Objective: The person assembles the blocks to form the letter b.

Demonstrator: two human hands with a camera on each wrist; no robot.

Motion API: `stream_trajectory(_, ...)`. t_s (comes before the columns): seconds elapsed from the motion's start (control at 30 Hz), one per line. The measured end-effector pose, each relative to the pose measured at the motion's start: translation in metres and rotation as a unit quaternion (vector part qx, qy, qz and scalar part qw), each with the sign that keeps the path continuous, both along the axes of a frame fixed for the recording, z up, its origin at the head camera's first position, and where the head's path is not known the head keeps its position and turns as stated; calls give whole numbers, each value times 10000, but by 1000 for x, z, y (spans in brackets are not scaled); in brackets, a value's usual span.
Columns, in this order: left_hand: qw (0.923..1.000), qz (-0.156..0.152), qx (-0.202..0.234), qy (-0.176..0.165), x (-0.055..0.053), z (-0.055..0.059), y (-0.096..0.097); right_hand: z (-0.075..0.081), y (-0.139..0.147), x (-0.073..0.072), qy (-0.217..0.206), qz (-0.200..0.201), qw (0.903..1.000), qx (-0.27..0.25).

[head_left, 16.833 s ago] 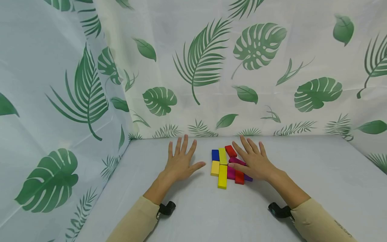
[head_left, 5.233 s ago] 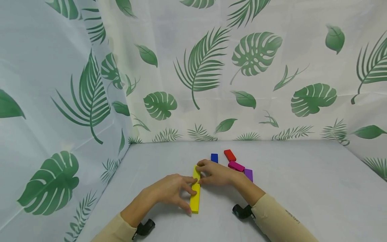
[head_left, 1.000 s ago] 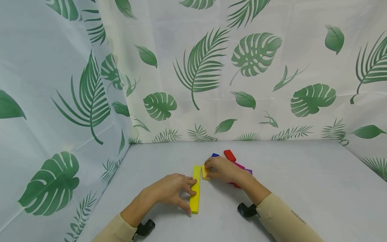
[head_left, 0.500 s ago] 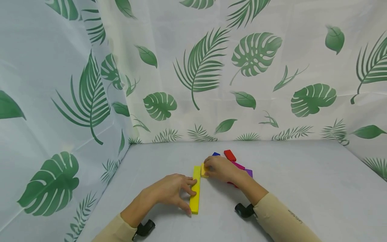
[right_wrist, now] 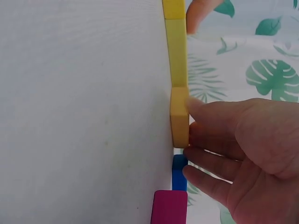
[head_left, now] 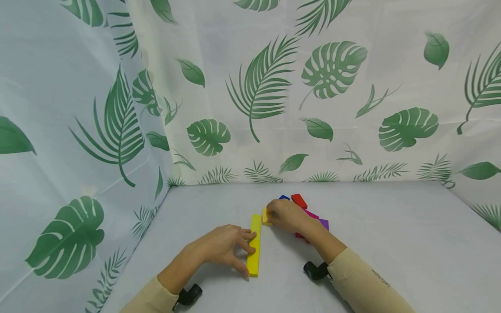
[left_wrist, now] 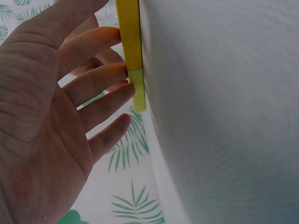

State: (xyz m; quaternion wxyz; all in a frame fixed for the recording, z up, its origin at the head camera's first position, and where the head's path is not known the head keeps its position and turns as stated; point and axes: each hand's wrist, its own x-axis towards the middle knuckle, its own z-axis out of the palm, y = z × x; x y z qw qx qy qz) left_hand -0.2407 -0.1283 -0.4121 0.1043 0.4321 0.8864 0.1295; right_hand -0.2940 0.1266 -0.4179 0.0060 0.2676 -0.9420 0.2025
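Note:
Two yellow blocks, a near one [head_left: 253, 263] and a far one [head_left: 256, 224], lie end to end in one straight line on the white table. My left hand [head_left: 221, 245] rests against their left side, fingers spread and fairly straight, thumb by the near end. Just right of the far yellow block, my right hand [head_left: 287, 215] pinches a light orange block [right_wrist: 179, 119] between thumb and fingers. In the head view that block [head_left: 266, 217] is partly covered by the fingers. A blue block [right_wrist: 179, 172] sits close behind the right fingertips.
Beyond and under the right hand lie a red block [head_left: 299, 201], a magenta block [head_left: 312, 214] and a purple block [head_left: 324, 224]. Further reddish pieces are mostly hidden by the right wrist. A leaf-print curtain [head_left: 270, 152] stands behind the table [head_left: 383, 234].
Both yellow blocks have left the cluster, moved left and been lined up. Over the last second the right hand shifts the orange block slightly away; the blue block turns and slides right. The left hand stays.

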Motion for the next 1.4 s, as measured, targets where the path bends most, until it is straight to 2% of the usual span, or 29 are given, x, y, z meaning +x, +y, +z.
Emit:
stream_trajectory(0.6,10000,-12,-21,44,1,0,-1,1,-2,-9,-78,-208,9997,100)
stream_trajectory(1.07,9998,-111,10,175,0,-1,-1,5,-8,-13,-379,-556,9977,-66)
stream_trajectory(1.23,9996,-142,36,226,0,-2,-1,7,-9,-16,-576,-616,9962,-238)
stream_trajectory(1.4,9995,-157,40,258,0,-2,-2,4,-8,-20,-581,-591,9959,-369)
